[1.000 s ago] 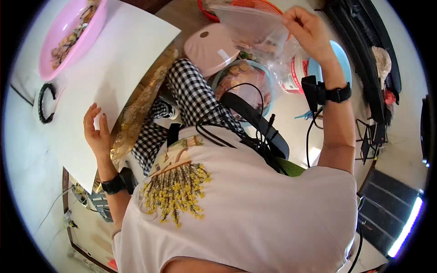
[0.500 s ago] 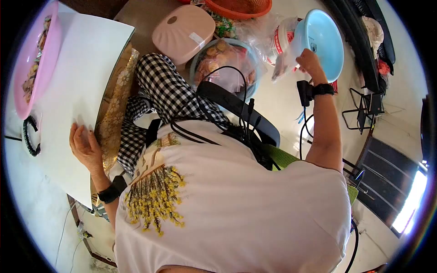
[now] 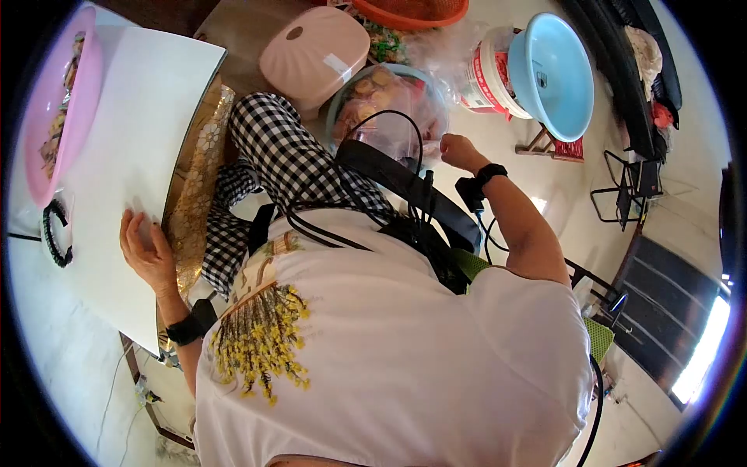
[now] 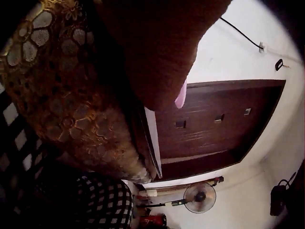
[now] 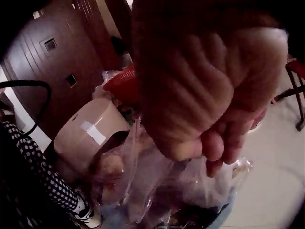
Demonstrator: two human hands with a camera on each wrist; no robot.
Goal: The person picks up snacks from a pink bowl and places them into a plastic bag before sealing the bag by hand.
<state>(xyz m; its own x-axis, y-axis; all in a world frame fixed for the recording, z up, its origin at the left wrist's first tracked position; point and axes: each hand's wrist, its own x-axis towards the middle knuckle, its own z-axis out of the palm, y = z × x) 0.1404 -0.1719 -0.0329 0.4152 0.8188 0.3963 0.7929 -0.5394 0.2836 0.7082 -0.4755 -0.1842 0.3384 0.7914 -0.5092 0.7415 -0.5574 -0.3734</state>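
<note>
My right hand (image 3: 464, 153) is at the right side of a light blue tub (image 3: 334, 117) on the floor. Its fingers are curled, and they pinch a clear plastic bag (image 5: 209, 186) hanging into the tub. Inside the tub lie plastic bags of brownish food pieces (image 3: 379, 82). On the white table (image 3: 136, 140) rests my left hand (image 3: 148, 253), its fingers loose and holding nothing. A pink basin (image 3: 87, 109) of small mixed pieces stands at the table's far end, with a black braided ring (image 3: 53, 233) nearer the left hand.
A pink lidded bin (image 3: 315, 54) and an orange basket (image 3: 412, 12) stand beyond the tub. To the right, a pale blue basin (image 3: 572, 86) tilts against a white bucket (image 3: 482, 78) with a red label. Black cables (image 3: 311, 229) cross my lap.
My right hand has come down from high at the back, past the bucket and blue basin, to the tub's side with the plastic bag. The left hand has settled on the table.
</note>
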